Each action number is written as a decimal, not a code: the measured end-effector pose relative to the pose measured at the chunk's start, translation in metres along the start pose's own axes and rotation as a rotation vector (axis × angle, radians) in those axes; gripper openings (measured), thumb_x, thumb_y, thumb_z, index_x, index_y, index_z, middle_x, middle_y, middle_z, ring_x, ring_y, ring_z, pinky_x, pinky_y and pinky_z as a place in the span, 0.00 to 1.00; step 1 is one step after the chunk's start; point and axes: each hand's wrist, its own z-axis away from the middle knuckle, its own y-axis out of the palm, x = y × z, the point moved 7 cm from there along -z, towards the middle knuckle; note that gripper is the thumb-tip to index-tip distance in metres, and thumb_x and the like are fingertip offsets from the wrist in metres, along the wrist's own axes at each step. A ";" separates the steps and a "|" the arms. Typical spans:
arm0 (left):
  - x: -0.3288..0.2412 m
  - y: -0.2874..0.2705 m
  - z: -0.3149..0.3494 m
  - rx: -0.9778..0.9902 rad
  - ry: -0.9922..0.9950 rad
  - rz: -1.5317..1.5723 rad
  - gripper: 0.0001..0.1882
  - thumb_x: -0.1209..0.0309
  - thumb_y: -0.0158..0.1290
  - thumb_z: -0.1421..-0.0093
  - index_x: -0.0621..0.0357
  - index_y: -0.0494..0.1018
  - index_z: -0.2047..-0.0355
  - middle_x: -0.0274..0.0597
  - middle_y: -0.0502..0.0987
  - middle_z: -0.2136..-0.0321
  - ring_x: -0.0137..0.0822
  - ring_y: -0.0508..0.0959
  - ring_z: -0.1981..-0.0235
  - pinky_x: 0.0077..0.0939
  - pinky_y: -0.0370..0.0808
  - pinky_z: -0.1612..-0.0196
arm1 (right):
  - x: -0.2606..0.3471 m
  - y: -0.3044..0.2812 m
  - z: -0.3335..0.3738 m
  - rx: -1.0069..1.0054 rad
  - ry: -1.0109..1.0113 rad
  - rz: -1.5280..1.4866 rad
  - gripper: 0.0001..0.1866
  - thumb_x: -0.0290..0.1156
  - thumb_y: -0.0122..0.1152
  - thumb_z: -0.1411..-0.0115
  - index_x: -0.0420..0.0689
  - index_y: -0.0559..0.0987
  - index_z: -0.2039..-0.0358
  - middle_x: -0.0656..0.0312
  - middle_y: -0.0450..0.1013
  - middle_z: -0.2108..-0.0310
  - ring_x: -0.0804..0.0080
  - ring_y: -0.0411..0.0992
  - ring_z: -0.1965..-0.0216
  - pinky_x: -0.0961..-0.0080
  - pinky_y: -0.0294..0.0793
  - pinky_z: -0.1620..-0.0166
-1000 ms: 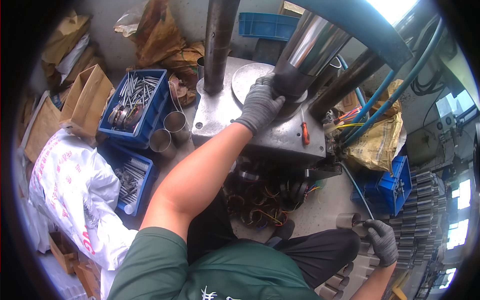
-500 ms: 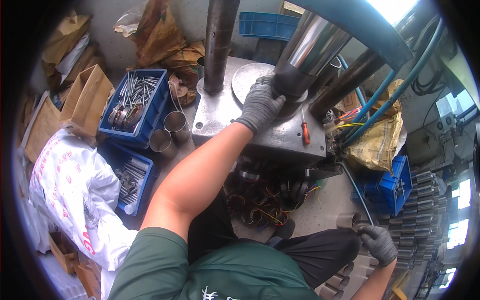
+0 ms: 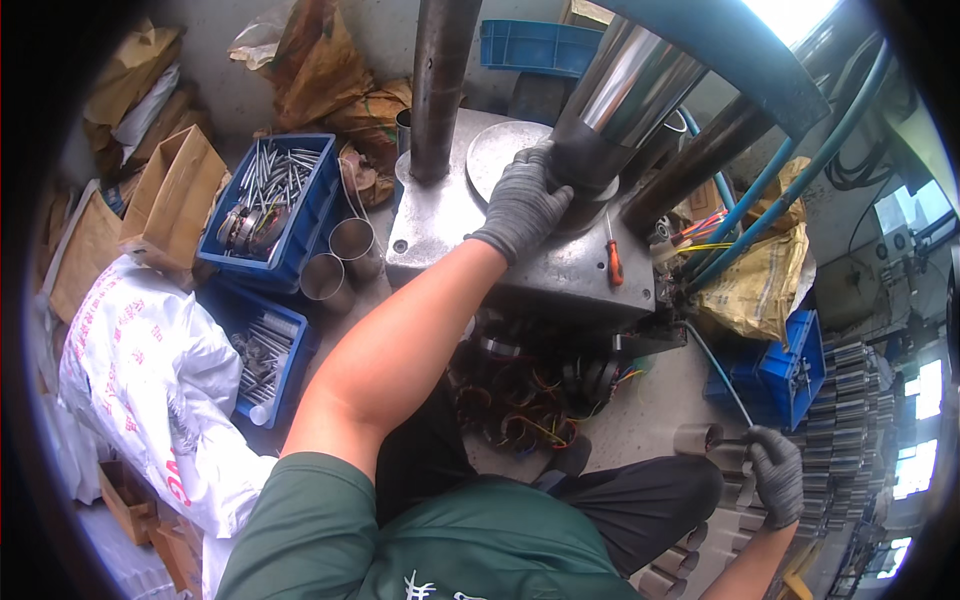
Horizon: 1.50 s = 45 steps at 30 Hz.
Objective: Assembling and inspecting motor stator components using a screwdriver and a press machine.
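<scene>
My left hand (image 3: 525,200), in a grey knit glove, lies against a dark metal cylinder (image 3: 585,172) beneath the shiny press ram (image 3: 635,85). Its thumb rests in front, and the fingers reach round the left side, their tips partly hidden. A round metal plate (image 3: 488,155) lies beside it on the press bed (image 3: 430,245). At the lower right, my gloved right hand (image 3: 775,480) has its fingers curled at the end of a thin rod (image 3: 718,375). Close by is a metal sleeve (image 3: 692,439). An orange-handled screwdriver (image 3: 614,265) lies on the bed's right side.
Blue crates (image 3: 318,212) of metal shafts stand at left, beside two open metal sleeves (image 3: 325,282) and a white sack (image 3: 150,370). Wound coils with coloured wires (image 3: 515,425) lie under the press. Blue hoses (image 3: 800,190) hang at right, above stacked metal cylinders (image 3: 840,430).
My right hand has moved slightly up and to the right, and the rod's end has shifted with it. My left hand stays at the dark cylinder; the view has shifted slightly.
</scene>
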 end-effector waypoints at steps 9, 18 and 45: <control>0.007 -0.005 0.006 0.055 0.038 0.077 0.31 0.66 0.64 0.42 0.62 0.71 0.39 0.59 0.76 0.46 0.56 0.77 0.43 0.44 0.75 0.38 | -0.022 -0.131 -0.111 -0.741 -0.366 -0.031 0.15 0.20 0.54 0.27 0.38 0.79 0.42 0.56 0.81 0.49 0.72 0.79 0.47 0.74 0.79 0.43; 0.009 -0.007 0.050 0.366 -0.079 0.155 0.22 0.64 0.63 0.35 0.66 0.76 0.46 0.50 0.82 0.51 0.40 0.82 0.50 0.34 0.78 0.43 | -0.023 -0.175 -0.190 -0.672 -0.288 0.224 0.18 0.23 0.60 0.31 0.45 0.79 0.41 0.51 0.79 0.48 0.51 0.80 0.50 0.67 0.80 0.46; -0.074 0.146 0.073 0.550 0.601 -0.626 0.11 0.64 0.55 0.36 0.48 0.82 0.56 0.51 0.82 0.68 0.52 0.82 0.63 0.49 0.78 0.60 | 0.029 -0.165 -0.192 -0.807 -0.127 0.464 0.46 0.50 0.62 0.35 0.54 0.53 0.22 0.37 0.75 0.43 0.43 0.76 0.42 0.52 0.75 0.40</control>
